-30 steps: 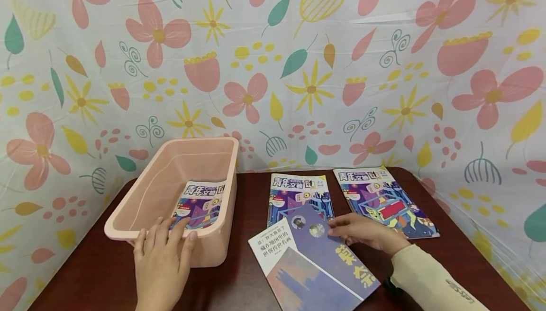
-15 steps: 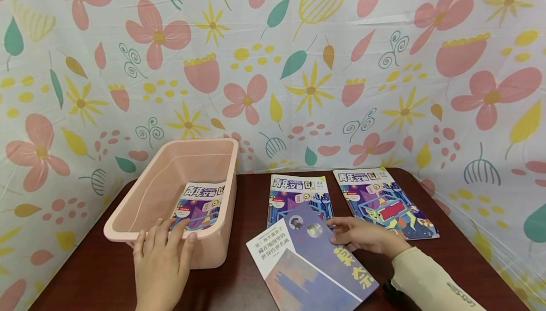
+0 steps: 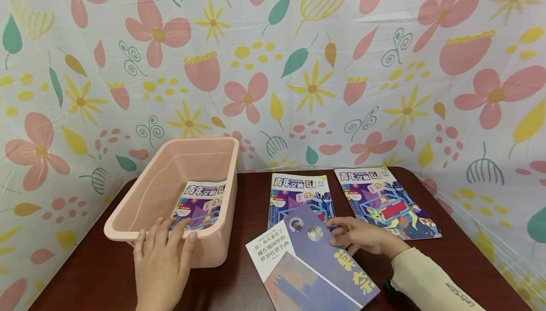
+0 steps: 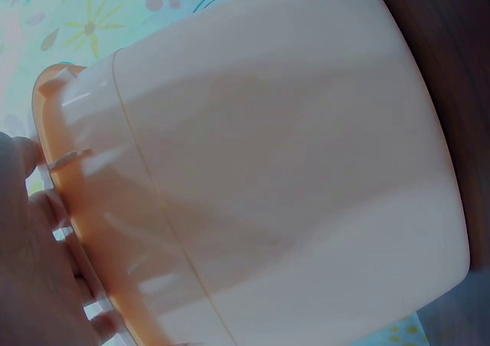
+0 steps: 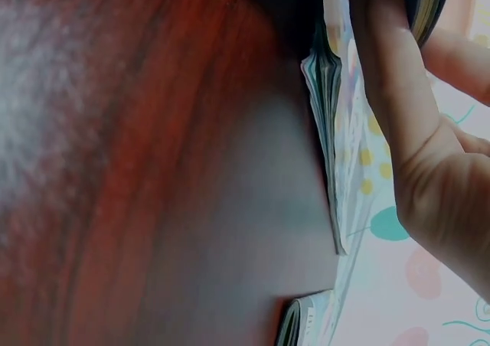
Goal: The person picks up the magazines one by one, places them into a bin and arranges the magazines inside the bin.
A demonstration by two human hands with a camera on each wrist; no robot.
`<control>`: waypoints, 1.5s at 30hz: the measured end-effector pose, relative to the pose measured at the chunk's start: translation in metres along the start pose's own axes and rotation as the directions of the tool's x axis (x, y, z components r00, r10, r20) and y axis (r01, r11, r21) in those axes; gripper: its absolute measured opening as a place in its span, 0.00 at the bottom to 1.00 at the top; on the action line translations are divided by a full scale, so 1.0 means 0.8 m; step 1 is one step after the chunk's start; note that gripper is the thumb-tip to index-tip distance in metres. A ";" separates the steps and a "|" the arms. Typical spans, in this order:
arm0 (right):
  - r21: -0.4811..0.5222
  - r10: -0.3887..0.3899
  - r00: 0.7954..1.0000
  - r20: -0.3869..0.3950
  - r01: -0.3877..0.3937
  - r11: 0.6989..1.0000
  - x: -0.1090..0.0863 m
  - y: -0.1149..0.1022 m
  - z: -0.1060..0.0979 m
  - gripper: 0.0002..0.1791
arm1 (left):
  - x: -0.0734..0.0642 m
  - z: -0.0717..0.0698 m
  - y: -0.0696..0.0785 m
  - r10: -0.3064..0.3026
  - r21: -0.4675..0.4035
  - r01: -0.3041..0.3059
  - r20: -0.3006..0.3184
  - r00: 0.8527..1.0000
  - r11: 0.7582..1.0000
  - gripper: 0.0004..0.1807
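Note:
My right hand (image 3: pixel 364 236) pinches the upper right edge of a purple and white paperback book (image 3: pixel 313 259), thumb on the cover. The book is held tilted in front and overlaps the lower part of a magazine (image 3: pixel 298 195) in the head view. In the right wrist view, the book's page edges (image 5: pixel 430 5) show between the fingers. My left hand (image 3: pixel 164 259) rests on the near rim of a pink plastic tub (image 3: pixel 123 218), fingers laid over it. A similar magazine (image 3: pixel 200 204) lies inside the tub.
Another magazine (image 3: pixel 386 202) lies at the back right of the dark red wooden table (image 3: pixel 251 202). A flower-printed curtain (image 3: pixel 273 64) hangs right behind the table and around its sides.
The book in my right hand has shifted and tilted very slightly. My left hand, the tub and the magazines stay where they were.

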State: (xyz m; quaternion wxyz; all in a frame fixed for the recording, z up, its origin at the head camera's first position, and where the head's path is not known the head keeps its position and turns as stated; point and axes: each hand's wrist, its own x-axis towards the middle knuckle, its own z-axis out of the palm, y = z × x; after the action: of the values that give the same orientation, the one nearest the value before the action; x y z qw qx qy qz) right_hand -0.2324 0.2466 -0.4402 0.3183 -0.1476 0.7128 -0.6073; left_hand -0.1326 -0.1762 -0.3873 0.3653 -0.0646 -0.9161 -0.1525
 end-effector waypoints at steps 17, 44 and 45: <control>0.025 -0.032 0.997 -0.074 0.034 0.999 0.005 0.019 -0.009 0.29 | 0.001 -0.001 0.002 0.005 0.000 -0.005 -0.015 1.000 1.000 0.22; 0.087 -0.108 0.974 -0.200 0.127 0.988 0.009 0.000 -0.016 0.36 | 0.003 -0.001 0.002 0.005 -0.003 -0.005 -0.014 1.000 1.000 0.22; 0.094 -0.115 0.973 -0.199 0.135 0.986 0.009 -0.002 -0.016 0.35 | 0.003 -0.001 0.001 0.004 -0.002 -0.004 -0.014 1.000 1.000 0.22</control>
State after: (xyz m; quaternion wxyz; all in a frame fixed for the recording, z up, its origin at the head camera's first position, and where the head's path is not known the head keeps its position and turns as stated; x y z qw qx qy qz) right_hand -0.2461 0.2517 -0.4397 0.2160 -0.1153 0.6962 -0.6748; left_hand -0.1336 -0.1753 -0.3851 0.3720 -0.0659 -0.9131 -0.1532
